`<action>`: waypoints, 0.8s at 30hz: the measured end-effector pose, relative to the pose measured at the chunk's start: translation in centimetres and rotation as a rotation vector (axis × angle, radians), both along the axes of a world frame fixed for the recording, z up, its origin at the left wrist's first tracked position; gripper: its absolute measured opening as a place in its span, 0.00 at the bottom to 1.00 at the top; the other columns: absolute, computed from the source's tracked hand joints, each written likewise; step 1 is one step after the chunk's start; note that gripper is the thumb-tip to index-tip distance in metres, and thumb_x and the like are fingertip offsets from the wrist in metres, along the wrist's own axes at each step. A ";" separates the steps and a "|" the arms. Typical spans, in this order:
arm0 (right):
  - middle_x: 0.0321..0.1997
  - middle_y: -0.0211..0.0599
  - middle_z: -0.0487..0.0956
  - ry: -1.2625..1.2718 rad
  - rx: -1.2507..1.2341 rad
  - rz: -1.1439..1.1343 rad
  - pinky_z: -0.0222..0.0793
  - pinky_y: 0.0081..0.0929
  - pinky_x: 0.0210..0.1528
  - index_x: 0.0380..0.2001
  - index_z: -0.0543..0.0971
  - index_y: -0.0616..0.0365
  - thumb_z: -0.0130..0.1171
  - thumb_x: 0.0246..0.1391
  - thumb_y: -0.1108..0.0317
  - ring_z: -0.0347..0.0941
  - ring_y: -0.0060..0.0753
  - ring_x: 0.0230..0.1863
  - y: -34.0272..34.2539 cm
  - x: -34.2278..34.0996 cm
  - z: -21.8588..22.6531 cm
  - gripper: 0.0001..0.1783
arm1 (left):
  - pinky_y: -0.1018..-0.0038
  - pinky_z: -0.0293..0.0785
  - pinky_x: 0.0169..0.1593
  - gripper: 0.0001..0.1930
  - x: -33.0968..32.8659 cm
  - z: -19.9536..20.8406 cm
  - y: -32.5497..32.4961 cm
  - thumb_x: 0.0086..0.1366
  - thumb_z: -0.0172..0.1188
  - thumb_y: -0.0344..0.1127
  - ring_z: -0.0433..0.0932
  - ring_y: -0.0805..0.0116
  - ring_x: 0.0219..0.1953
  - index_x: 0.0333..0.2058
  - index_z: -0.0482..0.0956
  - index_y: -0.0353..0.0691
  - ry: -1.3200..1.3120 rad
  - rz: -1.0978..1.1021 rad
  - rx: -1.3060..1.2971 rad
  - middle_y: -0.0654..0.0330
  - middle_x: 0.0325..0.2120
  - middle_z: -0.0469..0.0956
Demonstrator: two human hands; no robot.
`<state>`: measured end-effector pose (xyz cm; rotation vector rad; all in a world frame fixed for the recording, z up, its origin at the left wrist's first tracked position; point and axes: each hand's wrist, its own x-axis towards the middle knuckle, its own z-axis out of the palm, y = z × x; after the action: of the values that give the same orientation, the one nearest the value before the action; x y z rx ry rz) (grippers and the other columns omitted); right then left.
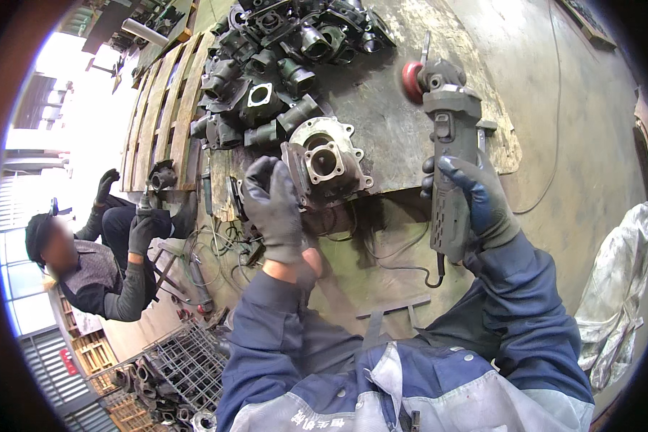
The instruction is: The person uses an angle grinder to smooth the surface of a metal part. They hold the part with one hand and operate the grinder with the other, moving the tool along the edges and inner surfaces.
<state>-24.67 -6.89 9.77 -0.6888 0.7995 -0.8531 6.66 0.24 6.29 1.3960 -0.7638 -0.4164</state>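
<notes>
My right hand [479,198], in a dark glove, is wrapped round the body of an angle grinder [453,137]. The grinder stands lengthwise away from me, with a red disc [412,82] at its far left side and a side handle sticking out beyond. A grey metal casting [331,173] with a square flanged opening and a lugged round flange rests at the table's near edge. My left hand [275,205], also gloved, is curled at the casting's left flange. Its fingertips partly hide that edge. A gap separates the grinder's disc from the casting.
Several dark castings [266,65] are heaped at the back left of the worn table [403,144]. A wooden pallet [158,115] adjoins it. At left a seated co-worker [101,266] holds a tool near a dark casting. Cables [410,248] hang below; a wire basket [187,367] stands lower left.
</notes>
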 end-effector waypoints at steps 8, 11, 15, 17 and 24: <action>0.47 0.39 0.82 0.303 -0.096 0.121 0.81 0.33 0.49 0.59 0.74 0.64 0.64 0.66 0.64 0.82 0.31 0.45 0.7 1.6 0.4 0.23 | 0.83 0.70 0.29 0.15 -8.8 2.3 3.6 0.73 0.68 0.40 0.73 0.85 0.28 0.50 0.81 0.37 0.303 -0.616 0.391 0.69 0.31 0.80; 0.43 0.38 0.83 0.257 -0.032 0.121 0.78 0.28 0.48 0.57 0.74 0.64 0.65 0.60 0.72 0.81 0.30 0.42 1.4 2.8 1.2 0.23 | 0.79 0.74 0.45 0.21 -10.7 1.6 3.5 0.77 0.61 0.44 0.75 0.80 0.41 0.58 0.76 0.32 0.470 -0.806 0.383 0.64 0.44 0.80; 0.46 0.38 0.82 0.276 -0.038 0.200 0.79 0.27 0.45 0.56 0.73 0.64 0.67 0.59 0.74 0.80 0.26 0.42 2.8 5.3 1.6 0.23 | 0.77 0.74 0.51 0.28 -11.1 0.7 2.9 0.79 0.55 0.55 0.75 0.79 0.45 0.59 0.76 0.33 0.467 -0.847 0.382 0.65 0.44 0.80; 0.44 0.34 0.80 0.345 -0.161 0.292 0.78 0.26 0.46 0.55 0.73 0.62 0.67 0.61 0.74 0.79 0.24 0.42 3.7 5.9 2.0 0.21 | 0.76 0.74 0.50 0.28 -11.4 0.4 2.8 0.78 0.56 0.57 0.74 0.79 0.45 0.56 0.80 0.35 0.564 -0.837 0.405 0.66 0.41 0.82; 0.51 0.34 0.77 0.697 -0.324 0.404 0.74 0.29 0.57 0.62 0.70 0.61 0.68 0.54 0.71 0.73 0.24 0.53 5.7 7.2 3.4 0.32 | 0.71 0.76 0.46 0.29 -12.8 -0.9 4.7 0.72 0.65 0.59 0.76 0.74 0.40 0.49 0.83 0.33 0.859 -0.597 0.205 0.61 0.38 0.84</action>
<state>-17.51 -1.24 13.18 -1.4247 1.0948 -0.3605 -6.10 4.93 5.42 0.9910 -0.4000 -1.4794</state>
